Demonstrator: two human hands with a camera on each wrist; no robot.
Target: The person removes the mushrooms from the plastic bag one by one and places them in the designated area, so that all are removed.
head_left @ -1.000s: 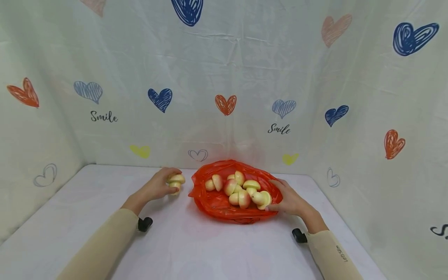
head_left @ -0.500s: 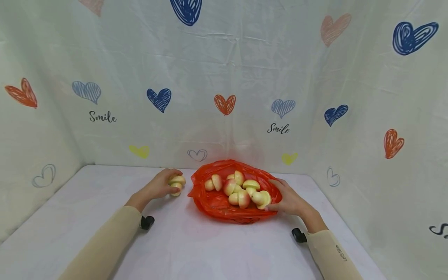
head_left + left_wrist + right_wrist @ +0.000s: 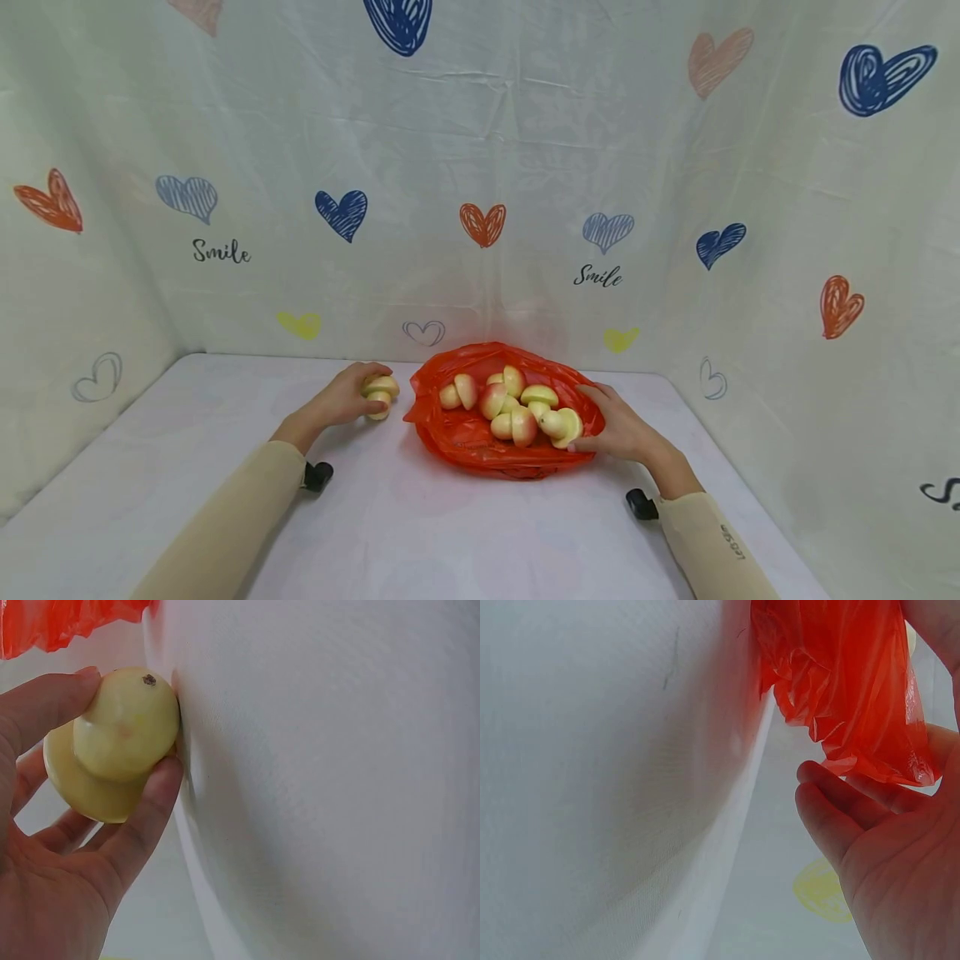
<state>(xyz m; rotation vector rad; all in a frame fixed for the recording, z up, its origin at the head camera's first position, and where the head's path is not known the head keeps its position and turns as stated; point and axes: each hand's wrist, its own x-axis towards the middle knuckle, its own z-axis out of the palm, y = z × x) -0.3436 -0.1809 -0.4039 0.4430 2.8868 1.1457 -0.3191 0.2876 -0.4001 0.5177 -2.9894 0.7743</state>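
An open red plastic bag (image 3: pixel 457 454) lies on the white table with its rim spread wide. Several mushroom-shaped carved apples (image 3: pixel 522 425) with pale stems and yellow-to-pink caps sit inside it. Left of the bag, my left hand (image 3: pixel 348 394) grips another mushroom-shaped apple (image 3: pixel 381 397), cap up and stem down at the tabletop. In the left wrist view, thumb and fingers surround this apple (image 3: pixel 127 724), whose rounded end bears a dark spot. My right hand (image 3: pixel 618 423) holds the bag's right side, the red plastic (image 3: pixel 862 690) lying between thumb and fingers.
The white-covered table (image 3: pixel 420 542) ends at a pale curtain (image 3: pixel 525 167) printed with hearts, which stands close behind the bag and along both sides. Black wrist cameras (image 3: pixel 318 477) sit under both wrists, near the tabletop.
The left forearm and wrist have shifted slightly to the right, with the apple still in the left hand. The right hand and the bag have stayed in place.
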